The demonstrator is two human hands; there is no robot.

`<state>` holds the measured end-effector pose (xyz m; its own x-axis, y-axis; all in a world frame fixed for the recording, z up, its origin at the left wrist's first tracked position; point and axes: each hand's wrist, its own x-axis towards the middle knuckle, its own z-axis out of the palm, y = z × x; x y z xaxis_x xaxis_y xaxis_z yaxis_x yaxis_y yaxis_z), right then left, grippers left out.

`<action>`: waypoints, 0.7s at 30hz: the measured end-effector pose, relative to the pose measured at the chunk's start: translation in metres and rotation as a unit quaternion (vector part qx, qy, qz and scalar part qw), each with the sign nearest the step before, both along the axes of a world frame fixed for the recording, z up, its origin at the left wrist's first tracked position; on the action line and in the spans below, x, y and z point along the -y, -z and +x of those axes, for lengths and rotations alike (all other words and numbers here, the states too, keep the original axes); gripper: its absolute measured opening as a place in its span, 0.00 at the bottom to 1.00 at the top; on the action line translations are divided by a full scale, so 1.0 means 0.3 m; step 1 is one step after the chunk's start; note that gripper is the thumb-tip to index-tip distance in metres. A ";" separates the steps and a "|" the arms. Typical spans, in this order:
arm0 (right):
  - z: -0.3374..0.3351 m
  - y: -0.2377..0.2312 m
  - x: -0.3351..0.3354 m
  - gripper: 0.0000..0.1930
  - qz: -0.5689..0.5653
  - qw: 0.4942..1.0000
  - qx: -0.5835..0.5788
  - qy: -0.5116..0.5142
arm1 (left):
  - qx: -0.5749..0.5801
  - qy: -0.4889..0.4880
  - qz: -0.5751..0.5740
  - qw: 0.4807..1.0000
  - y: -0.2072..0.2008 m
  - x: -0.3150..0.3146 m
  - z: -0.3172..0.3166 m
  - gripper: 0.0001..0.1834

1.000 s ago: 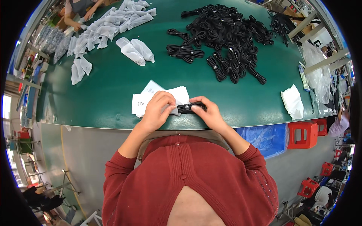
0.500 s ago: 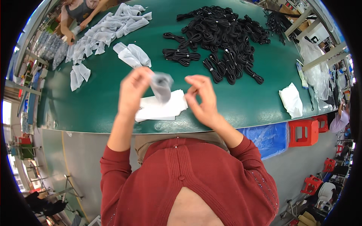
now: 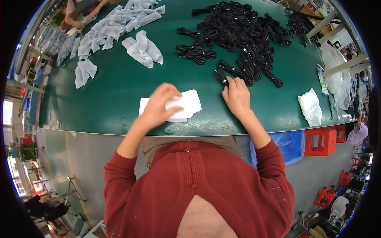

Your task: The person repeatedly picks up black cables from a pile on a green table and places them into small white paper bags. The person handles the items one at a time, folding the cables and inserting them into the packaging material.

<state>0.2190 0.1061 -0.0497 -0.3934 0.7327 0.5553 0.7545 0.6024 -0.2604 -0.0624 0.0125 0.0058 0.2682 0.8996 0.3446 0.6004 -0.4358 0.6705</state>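
My right hand [image 3: 239, 98] has its fingers closed on the end of a coiled black cable [image 3: 220, 75] at the near edge of a large heap of such cables [image 3: 234, 27]. Over a stack of flat white bags [image 3: 192, 103] hovers my left hand [image 3: 158, 105], a little blurred. Its thumb and fingers are curved and apart, with nothing seen between them. Beyond it lie a few filled, rolled whitish bags [image 3: 142, 50], next to a long pile of similar bags [image 3: 113, 29] at the far left.
A co-worker's hands [image 3: 81, 23] are at the table's far left. On the right lie a crumpled white bag [image 3: 310, 107] and clear plastic sheeting [image 3: 335, 71] by a metal frame. Below the table edge are a blue lined bin [image 3: 278, 147] and a red stool [image 3: 320, 142].
The filled bag has left my left hand, and the small group beyond has grown. My left hand came down to the white stack; my right hand moved right and took hold of a cable.
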 end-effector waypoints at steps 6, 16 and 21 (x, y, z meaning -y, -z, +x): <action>-0.056 -0.075 0.147 0.14 -0.248 0.941 -0.210 -0.096 | -0.041 -0.020 -0.030 0.999 0.106 0.060 0.053 0.09; -0.072 -0.106 0.242 0.22 -0.043 0.978 -0.072 -0.189 | 0.142 -0.133 -0.101 0.976 0.116 0.042 0.076 0.04; -0.065 -0.112 0.224 0.21 -0.053 0.972 -0.047 -0.224 | 0.158 -0.107 -0.109 0.975 0.111 0.042 0.072 0.03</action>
